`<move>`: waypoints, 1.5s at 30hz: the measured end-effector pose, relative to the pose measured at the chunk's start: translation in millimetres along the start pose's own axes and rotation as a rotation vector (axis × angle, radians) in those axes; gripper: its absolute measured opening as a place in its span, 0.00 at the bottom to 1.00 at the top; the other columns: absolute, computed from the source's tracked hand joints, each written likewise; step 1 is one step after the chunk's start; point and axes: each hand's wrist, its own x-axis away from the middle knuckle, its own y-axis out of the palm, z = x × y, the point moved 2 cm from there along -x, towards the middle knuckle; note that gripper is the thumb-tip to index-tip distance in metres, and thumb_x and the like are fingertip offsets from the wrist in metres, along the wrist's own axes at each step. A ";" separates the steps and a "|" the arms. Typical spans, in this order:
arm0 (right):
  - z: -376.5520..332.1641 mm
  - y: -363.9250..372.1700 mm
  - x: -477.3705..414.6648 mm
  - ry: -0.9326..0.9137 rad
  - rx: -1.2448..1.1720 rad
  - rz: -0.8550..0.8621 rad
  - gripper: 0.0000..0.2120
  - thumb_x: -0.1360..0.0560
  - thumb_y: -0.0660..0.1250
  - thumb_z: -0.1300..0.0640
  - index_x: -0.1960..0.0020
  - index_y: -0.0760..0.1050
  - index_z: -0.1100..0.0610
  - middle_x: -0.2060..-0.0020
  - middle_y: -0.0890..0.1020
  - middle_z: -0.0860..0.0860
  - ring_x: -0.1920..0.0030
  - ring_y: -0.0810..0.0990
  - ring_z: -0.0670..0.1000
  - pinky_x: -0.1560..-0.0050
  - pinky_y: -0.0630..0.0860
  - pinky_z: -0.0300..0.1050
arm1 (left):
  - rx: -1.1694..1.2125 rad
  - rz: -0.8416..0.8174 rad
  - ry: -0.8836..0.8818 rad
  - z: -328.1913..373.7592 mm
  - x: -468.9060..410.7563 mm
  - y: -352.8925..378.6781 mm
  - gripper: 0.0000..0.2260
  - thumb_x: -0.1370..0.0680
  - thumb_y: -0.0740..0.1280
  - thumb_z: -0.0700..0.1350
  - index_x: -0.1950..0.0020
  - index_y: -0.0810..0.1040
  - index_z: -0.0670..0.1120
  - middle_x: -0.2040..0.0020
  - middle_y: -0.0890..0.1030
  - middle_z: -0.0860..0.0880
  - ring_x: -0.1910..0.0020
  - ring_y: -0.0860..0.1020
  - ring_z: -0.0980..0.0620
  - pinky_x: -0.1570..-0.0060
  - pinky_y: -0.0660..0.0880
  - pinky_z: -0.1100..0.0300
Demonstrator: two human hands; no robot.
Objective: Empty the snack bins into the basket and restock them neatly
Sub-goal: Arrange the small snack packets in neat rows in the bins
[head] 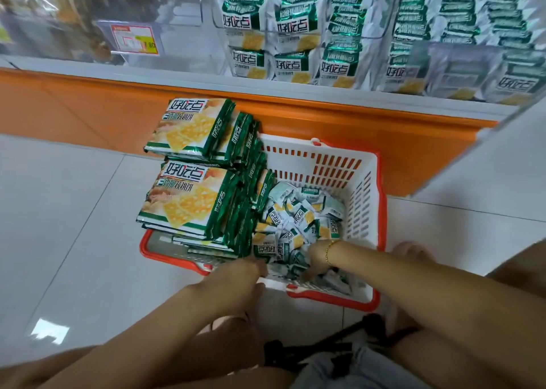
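Observation:
A white basket with an orange rim (366, 193) stands on the floor below the shelf. Its left half holds two stacks of large green cracker packs (189, 199). Its right half holds a loose heap of small white-and-green snack packets (298, 220). My left hand (236, 273) reaches over the basket's near rim, its fingertips at the edge of the heap. My right hand (316, 258), with a gold bracelet at the wrist, is sunk into the small packets; its fingers are hidden among them. Clear bins (295, 34) on the shelf above hold rows of the same small packets.
An orange shelf base (325, 122) runs behind the basket. A price tag (136, 38) hangs on a clear bin at upper left whose contents are blurred. Pale floor tiles (74, 211) spread to the left. My knees and a dark strap (310, 344) are at the bottom.

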 end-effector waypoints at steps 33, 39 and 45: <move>-14.8 -125.4 178.7 -0.374 -0.791 1.236 0.20 0.25 0.69 0.50 0.34 0.72 0.49 0.51 0.80 0.47 0.54 0.79 0.47 0.52 0.76 0.42 | 1.781 0.437 0.026 5.0 -6.9 -136.9 0.25 0.30 0.70 0.52 0.38 0.75 0.40 0.44 0.81 0.44 0.45 0.81 0.46 0.49 0.80 0.57; -8.1 -137.2 199.3 -0.589 -1.042 1.249 0.27 0.27 0.71 0.52 0.29 0.70 0.52 0.35 0.71 0.40 0.40 0.71 0.32 0.45 0.66 0.20 | 1.869 0.587 0.144 0.1 8.3 -176.6 0.19 0.29 0.69 0.50 0.45 0.79 0.38 0.47 0.82 0.38 0.49 0.82 0.43 0.51 0.81 0.54; 13.4 -143.9 213.5 -0.750 -1.206 1.287 0.13 0.23 0.66 0.64 0.43 0.80 0.50 0.42 0.80 0.41 0.44 0.78 0.36 0.49 0.76 0.30 | 2.003 0.531 0.215 7.4 12.3 -188.6 0.19 0.28 0.64 0.53 0.45 0.77 0.39 0.48 0.83 0.37 0.57 0.84 0.45 0.59 0.82 0.58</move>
